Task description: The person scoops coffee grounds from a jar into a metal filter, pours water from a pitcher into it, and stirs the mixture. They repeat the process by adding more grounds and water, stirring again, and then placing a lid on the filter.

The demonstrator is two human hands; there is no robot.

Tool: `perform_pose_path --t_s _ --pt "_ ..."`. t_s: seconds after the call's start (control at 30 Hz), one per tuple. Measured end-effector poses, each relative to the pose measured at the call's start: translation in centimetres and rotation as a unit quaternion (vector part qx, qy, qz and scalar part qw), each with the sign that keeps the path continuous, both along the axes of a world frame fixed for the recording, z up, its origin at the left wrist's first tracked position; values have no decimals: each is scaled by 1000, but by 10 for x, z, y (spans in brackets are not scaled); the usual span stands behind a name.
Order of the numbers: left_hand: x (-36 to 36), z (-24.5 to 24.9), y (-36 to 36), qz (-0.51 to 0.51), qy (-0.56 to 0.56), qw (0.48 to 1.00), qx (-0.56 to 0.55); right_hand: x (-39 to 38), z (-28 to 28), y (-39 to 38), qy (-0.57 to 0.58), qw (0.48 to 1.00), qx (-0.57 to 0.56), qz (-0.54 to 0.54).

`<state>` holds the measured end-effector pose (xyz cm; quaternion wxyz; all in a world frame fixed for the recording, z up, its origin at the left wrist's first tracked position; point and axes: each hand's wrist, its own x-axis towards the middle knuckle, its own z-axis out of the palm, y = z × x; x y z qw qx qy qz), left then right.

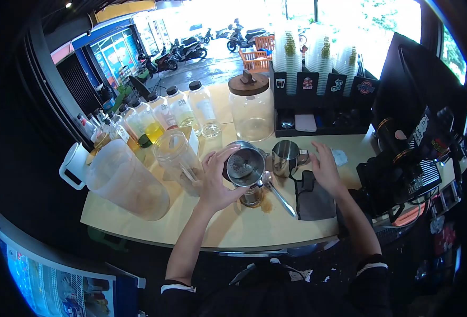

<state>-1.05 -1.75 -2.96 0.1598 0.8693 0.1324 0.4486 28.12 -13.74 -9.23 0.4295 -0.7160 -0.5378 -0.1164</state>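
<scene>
My left hand [218,179] is wrapped round a metal pitcher [245,165], whose wide mouth faces me above the counter. Beneath it a small vessel [252,197] shows only partly, beside a brown wet stain. A second steel pitcher [285,158] with a handle stands just to the right. My right hand [324,166] hovers to the right of that handle, fingers apart, holding nothing. Between the hands lies a metal spoon [281,195], its handle pointing toward me. A dark folded cloth [315,198] lies under my right wrist.
At left stand a large cloudy plastic jug [128,179], a clear container [178,164] and several black-capped bottles [180,108]. Behind is a wood-lidded glass jar [251,113]. Cup stacks [288,55] rise from a black organizer; a black coffee machine [397,169] is at right.
</scene>
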Motion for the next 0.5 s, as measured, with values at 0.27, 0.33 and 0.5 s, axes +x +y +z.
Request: perform_pose_path --t_s 0.27,0.33,0.5 --pt "-5 10 -6 72 -1 994 88 34 -47 27 259 954 -88 125" --pt "-4 11 -8 84 0 991 103 26 -42 28 301 937 -74 161" --pt "-6 14 -6 117 -4 983 140 22 -37 35 329 931 -11 156"
